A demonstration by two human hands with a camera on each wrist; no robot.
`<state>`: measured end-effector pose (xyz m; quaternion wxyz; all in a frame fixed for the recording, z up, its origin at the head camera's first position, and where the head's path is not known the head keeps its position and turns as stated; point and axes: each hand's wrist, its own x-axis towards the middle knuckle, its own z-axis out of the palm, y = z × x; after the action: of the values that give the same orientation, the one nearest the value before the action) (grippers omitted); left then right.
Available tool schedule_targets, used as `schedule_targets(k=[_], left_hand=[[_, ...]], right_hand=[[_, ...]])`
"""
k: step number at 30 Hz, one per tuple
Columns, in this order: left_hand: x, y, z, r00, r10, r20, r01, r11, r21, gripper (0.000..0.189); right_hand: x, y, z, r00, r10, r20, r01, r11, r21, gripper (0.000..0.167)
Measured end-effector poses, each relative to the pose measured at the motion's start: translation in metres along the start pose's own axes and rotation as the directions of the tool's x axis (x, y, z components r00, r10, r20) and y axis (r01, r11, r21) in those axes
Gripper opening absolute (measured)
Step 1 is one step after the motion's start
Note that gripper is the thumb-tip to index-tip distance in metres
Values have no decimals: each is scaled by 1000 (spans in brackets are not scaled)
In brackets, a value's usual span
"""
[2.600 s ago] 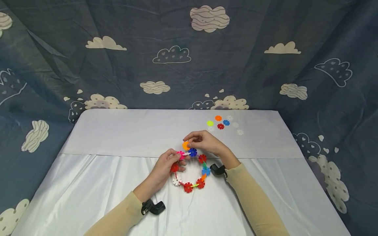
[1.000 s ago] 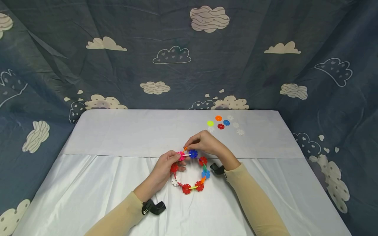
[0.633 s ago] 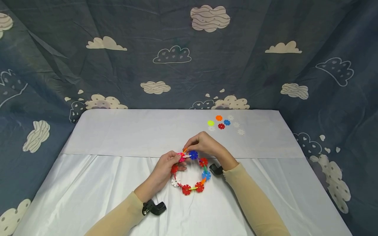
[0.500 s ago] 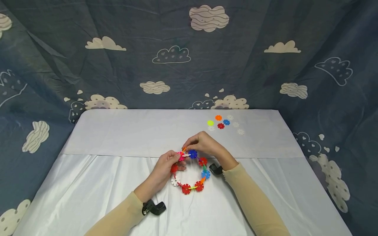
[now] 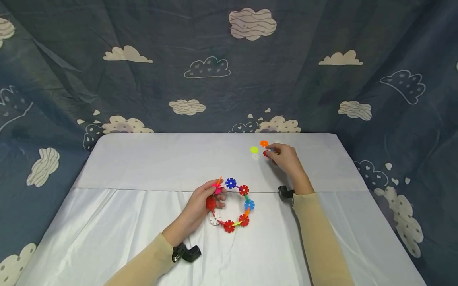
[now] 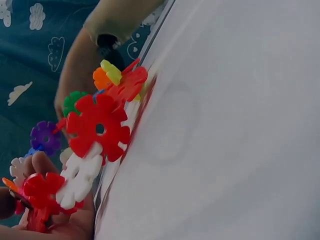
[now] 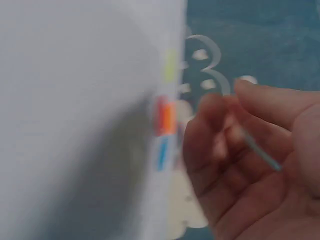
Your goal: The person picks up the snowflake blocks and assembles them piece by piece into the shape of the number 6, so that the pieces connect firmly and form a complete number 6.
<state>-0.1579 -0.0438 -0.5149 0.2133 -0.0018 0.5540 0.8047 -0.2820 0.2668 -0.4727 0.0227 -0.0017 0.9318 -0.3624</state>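
In the head view my left hand (image 5: 195,206) holds a ring-shaped chain of plastic snowflake discs, with the thumb and fingers gripping its pink disc (image 5: 217,187). An orange disc (image 5: 220,180) stands edge-on at the top of the pink one. A blue disc (image 5: 230,183), a white disc (image 5: 215,220) and several red discs are linked along the chain. In the left wrist view, a large red disc (image 6: 100,130) tilts toward the camera. My right hand (image 5: 286,159) reaches over the loose discs, fingertips right by a red disc (image 5: 265,153), thumb and fingers loosely curved and apart.
Near the red disc lie a loose orange disc (image 5: 264,143), a yellow disc (image 5: 254,149) and a white disc (image 5: 255,157). A blue disc (image 5: 272,149) is partly covered by my right hand. White cloth covers the table (image 5: 161,163); a cloud-patterned curtain hangs behind.
My right hand has let go of the orange disc, which stays at the pink disc, and has moved right and away to the loose discs. The left hand keeps its hold.
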Motion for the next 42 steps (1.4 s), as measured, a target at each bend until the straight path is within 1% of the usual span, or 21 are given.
schedule_targets(k=[1,3,5,6,8,11,13,15,17,19,21,22,24,25,27,29,30,32,37,42], left_hand=[[-1,0,1,1000,0,-8,0,1000,-3,41],[-1,-1,3,1000,4,-20,-4,1000,-2,40],[-1,-2,5,999,23,-25,-22,1000,19,42],[-1,-3,6,999,34,-30,-33,999,29,42],[-1,-4,9,998,56,-36,-54,998,41,43],[-2,-7,12,996,78,-46,-75,996,53,41],[-3,-10,14,996,80,-49,-78,996,50,40],[-4,-12,17,996,82,-45,-80,995,57,39],[-4,-13,18,996,85,-39,-83,994,65,39],[-3,-14,19,996,84,-31,-82,994,77,38],[-3,-14,20,996,86,-24,-83,992,93,38],[-3,-14,20,996,89,-22,-86,991,99,38],[-3,-14,20,996,88,-22,-85,991,107,38],[-2,-14,20,996,89,-21,-87,990,111,38],[-2,-14,19,996,91,-16,-89,989,118,38],[-2,-14,19,996,85,-14,-83,990,117,37],[-2,-14,18,996,84,-8,-82,990,117,37],[-2,-14,18,996,84,-3,-83,989,119,37],[-2,-14,18,996,87,1,-86,991,106,35],[-3,-13,18,995,102,0,-101,990,93,31]], right_hand=[[3,6,2,1000,28,6,-28,998,-56,34],[7,12,7,996,70,51,-63,988,-138,41],[11,11,14,992,85,92,-65,978,-198,48],[14,9,17,992,83,100,-58,971,-230,50],[18,2,22,993,72,92,-43,958,-282,50],[22,-6,28,996,56,76,-25,932,-361,43],[23,-8,29,995,65,69,-35,925,-377,37],[23,-6,29,994,78,75,-47,935,-350,32],[20,-4,28,993,76,91,-48,959,-278,29],[14,-4,27,992,58,111,-40,986,-160,26],[6,-11,25,990,9,139,-6,1000,-17,26],[0,-17,25,988,-25,151,18,999,47,28],[-12,-33,25,979,-111,173,81,981,174,33],[-18,-41,25,970,-156,187,113,969,221,35],[-30,-57,27,946,-239,219,171,942,287,36],[-40,-70,33,924,-294,244,208,923,323,30],[-44,-74,36,915,-312,257,222,919,326,29],[-49,-80,42,903,-334,270,243,915,321,27],[-54,-85,53,891,-365,270,287,914,288,24],[-55,-88,58,877,-392,277,318,907,276,21]])
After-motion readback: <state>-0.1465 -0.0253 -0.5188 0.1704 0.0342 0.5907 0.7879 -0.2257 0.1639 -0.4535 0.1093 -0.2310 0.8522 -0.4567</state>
